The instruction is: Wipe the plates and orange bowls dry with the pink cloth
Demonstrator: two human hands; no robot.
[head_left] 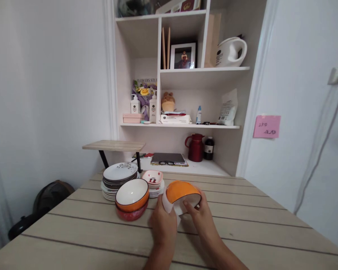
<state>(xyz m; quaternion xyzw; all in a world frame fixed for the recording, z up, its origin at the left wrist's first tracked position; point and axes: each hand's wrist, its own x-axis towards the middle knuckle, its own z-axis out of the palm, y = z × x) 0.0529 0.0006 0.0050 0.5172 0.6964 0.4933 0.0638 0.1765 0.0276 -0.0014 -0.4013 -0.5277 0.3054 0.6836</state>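
An orange bowl (183,190) with a white inside and dark rim is held tilted above the table, its outside facing up and away. My left hand (165,223) is closed around a white cloth or tissue (166,202) pressed against the bowl's left side. The bowl's right side is gripped by my right hand (199,212), thumb inside and fingers behind. Left of my hands, another orange bowl (132,194) sits in a red bowl (132,214). Behind them are a stack of plates (119,171) and small square dishes (153,177) on white plates (157,190).
The slatted wooden table (242,225) meets a white shelf unit (183,71). A small raised stand (114,145) is behind the plates. A closed laptop (167,157), a red jug (195,148) and a dark bottle (208,148) rest on the lowest shelf.
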